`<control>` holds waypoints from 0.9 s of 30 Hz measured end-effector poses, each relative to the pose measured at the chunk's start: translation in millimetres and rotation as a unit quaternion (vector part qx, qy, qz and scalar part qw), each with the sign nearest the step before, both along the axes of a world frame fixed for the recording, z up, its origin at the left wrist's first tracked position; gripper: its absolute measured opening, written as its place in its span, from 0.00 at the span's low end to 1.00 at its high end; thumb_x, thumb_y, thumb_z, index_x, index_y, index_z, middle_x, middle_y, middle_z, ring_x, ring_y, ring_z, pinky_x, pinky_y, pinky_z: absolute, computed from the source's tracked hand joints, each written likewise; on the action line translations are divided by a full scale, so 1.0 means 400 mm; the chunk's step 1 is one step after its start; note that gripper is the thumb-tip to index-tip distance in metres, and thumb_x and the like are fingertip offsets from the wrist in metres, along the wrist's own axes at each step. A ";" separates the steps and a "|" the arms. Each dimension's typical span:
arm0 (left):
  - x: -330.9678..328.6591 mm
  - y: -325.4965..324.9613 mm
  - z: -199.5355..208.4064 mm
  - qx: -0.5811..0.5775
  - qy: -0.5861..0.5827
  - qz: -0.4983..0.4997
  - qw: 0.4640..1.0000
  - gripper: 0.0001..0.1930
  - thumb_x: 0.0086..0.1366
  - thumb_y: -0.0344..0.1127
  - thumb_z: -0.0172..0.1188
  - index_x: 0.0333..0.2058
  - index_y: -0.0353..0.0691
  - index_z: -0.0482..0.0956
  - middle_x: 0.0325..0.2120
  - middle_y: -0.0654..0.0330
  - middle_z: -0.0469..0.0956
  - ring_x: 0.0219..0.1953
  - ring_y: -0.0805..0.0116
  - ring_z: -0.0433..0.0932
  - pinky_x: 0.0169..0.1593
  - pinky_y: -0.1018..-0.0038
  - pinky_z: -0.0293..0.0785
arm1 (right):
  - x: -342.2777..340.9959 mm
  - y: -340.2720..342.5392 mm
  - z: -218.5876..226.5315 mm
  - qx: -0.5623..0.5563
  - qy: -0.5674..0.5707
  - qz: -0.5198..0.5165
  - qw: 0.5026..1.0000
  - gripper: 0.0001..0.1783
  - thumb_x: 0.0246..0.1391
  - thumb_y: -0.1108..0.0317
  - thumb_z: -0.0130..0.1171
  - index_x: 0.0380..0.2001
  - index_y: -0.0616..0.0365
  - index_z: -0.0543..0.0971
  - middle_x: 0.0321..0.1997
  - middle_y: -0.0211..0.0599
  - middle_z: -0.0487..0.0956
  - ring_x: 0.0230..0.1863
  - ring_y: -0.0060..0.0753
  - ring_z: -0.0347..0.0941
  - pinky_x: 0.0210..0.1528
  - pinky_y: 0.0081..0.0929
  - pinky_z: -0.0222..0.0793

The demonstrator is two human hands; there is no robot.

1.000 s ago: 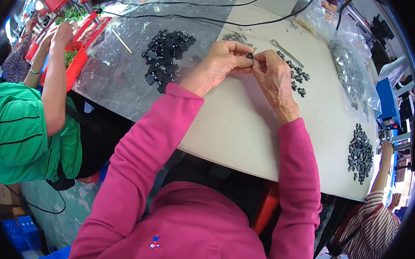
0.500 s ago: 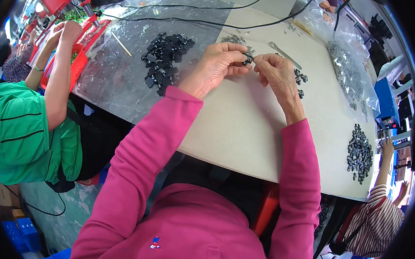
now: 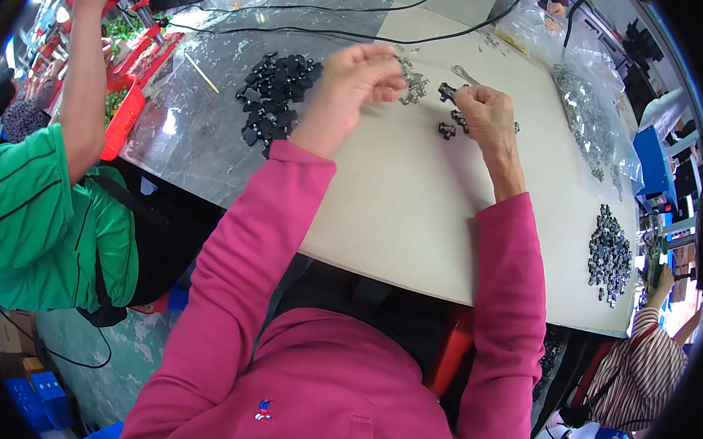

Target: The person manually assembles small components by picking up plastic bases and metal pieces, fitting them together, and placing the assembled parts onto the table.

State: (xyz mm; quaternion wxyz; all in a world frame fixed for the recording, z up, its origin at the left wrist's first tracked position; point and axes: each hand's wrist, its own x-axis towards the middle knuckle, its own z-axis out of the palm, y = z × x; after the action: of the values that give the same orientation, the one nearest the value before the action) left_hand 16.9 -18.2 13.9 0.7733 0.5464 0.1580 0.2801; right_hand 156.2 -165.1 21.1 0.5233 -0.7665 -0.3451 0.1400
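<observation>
My right hand point(image 3: 490, 115) is closed in a pinch over the pale table, with a small black part point(image 3: 447, 92) with metal bits at its fingertips. Beside and below those fingers lie similar small black parts point(image 3: 447, 131), some partly hidden by the hand. My left hand point(image 3: 354, 84) is blurred by motion, its fingers apart and nothing visible in them. It hovers between a heap of flat black pieces point(image 3: 270, 96) on the left and a scatter of small metal pieces point(image 3: 412, 86) on the right. Tweezers point(image 3: 464, 74) lie behind my right hand, partly covered.
Clear plastic bags of small metal pieces point(image 3: 583, 120) lie at the right. A pile of finished-looking dark parts point(image 3: 609, 257) sits near the right edge. Black cables point(image 3: 361, 35) cross the far side. A person in green point(image 3: 42, 203) works at left beside a red basket point(image 3: 124, 120).
My hands have moved apart. The left, which gripped the black part, has drawn back up and left; the part is now at my right fingertips. More small black parts are uncovered below the right hand.
</observation>
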 end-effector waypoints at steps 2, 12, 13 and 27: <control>-0.016 0.030 0.010 -0.015 -0.037 0.070 0.997 0.15 0.56 0.27 0.59 0.43 0.34 0.71 0.30 0.57 0.77 0.30 0.67 0.79 0.32 0.75 0.78 | 0.015 -0.001 -0.015 -0.021 -0.024 -0.031 0.999 0.11 0.43 0.68 0.55 0.20 0.67 0.77 0.13 0.30 0.69 0.18 0.18 0.63 0.20 0.21 0.60; -0.067 0.075 0.034 -0.044 -0.086 0.153 0.983 0.14 0.57 0.28 0.59 0.43 0.36 0.71 0.29 0.58 0.77 0.28 0.70 0.78 0.29 0.77 0.76 | 0.023 0.029 -0.066 -0.055 -0.277 -0.098 0.954 0.09 0.42 0.68 0.55 0.22 0.64 0.77 0.19 0.49 0.76 0.23 0.47 0.74 0.29 0.35 0.69; -0.073 0.078 0.037 -0.026 -0.068 0.143 0.987 0.13 0.57 0.28 0.59 0.42 0.35 0.72 0.29 0.59 0.77 0.28 0.70 0.78 0.28 0.78 0.75 | 0.018 0.032 -0.068 -0.024 -0.299 -0.098 0.949 0.08 0.43 0.68 0.55 0.22 0.63 0.77 0.20 0.49 0.77 0.24 0.49 0.74 0.29 0.36 0.69; -0.154 0.089 0.026 0.566 0.301 0.121 0.758 0.11 0.48 0.31 0.61 0.32 0.33 0.79 0.23 0.54 0.79 0.27 0.62 0.79 0.31 0.70 0.73 | -0.045 0.073 -0.072 -0.001 -0.313 0.034 0.949 0.06 0.46 0.70 0.53 0.26 0.59 0.77 0.27 0.44 0.77 0.30 0.48 0.74 0.33 0.37 0.69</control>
State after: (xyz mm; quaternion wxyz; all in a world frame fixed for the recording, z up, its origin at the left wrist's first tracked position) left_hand -44.7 17.4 24.3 0.1955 0.9171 0.2597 0.2309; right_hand 138.3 -136.1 -7.7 0.3831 -0.7604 -0.5168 -0.0889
